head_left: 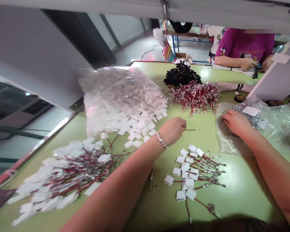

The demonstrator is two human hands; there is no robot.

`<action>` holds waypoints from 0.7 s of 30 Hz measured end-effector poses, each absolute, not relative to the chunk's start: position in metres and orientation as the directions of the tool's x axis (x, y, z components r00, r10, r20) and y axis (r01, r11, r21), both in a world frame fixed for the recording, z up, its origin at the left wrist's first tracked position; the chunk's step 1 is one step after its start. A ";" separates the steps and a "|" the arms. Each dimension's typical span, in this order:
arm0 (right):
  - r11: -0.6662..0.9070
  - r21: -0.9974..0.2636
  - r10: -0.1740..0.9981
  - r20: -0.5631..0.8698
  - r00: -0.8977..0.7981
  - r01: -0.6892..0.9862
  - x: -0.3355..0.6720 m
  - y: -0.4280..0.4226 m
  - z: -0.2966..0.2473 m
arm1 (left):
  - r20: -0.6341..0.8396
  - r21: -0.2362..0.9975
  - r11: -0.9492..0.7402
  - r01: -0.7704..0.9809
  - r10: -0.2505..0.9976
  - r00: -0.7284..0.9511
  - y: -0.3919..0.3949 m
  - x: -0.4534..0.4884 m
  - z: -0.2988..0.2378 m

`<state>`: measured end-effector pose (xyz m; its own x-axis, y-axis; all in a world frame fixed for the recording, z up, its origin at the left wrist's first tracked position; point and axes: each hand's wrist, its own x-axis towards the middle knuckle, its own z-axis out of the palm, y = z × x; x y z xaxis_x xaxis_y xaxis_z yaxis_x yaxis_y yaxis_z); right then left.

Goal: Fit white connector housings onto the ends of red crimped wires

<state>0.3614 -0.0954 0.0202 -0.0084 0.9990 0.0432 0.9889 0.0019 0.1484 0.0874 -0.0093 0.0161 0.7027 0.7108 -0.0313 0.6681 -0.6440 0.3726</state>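
Note:
My left hand (pixel 173 130) is closed in a pinch above the middle of the table, and a short thin red wire (pixel 192 129) sticks out to the right of its fingertips. My right hand (pixel 236 122) reaches over the mouth of a clear plastic bag (pixel 228 146) of small grey metal parts (pixel 250 111); its fingers are bent and slightly apart, their tips partly hidden. Between my forearms lies a small group of white plastic connectors (pixel 189 183) on red wires with metal terminals. A larger heap of such wired connectors (pixel 72 167) spreads left of my left forearm.
A big clear bag (pixel 120 96) spills loose white connectors onto the table (pixel 198 206). Behind are a pile of red wires (pixel 195 96) and a black heap (pixel 182 74). Tape rolls (pixel 239 97) sit at right. Across the table, a person in a purple shirt (pixel 246 45) handles white wires.

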 end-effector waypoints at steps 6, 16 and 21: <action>0.079 0.281 0.995 0.029 -0.091 0.956 0.356 -0.096 0.015 | -0.043 0.387 -0.648 0.656 0.698 0.715 -0.012 0.089 0.018; -0.156 0.124 0.980 0.142 0.138 0.980 0.359 -0.098 0.022 | -0.059 0.618 -0.634 0.464 0.552 0.832 -0.005 0.073 0.025; -0.213 -0.010 0.962 0.174 0.212 0.977 0.352 -0.099 0.028 | 0.000 0.460 -0.764 0.452 0.509 0.861 -0.005 0.075 0.017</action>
<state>0.3523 -0.0988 0.0276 0.2119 0.9617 0.1740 0.9769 -0.2133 -0.0103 0.0748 -0.0046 0.0169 0.8607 0.5091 0.0003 0.4519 -0.7642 0.4601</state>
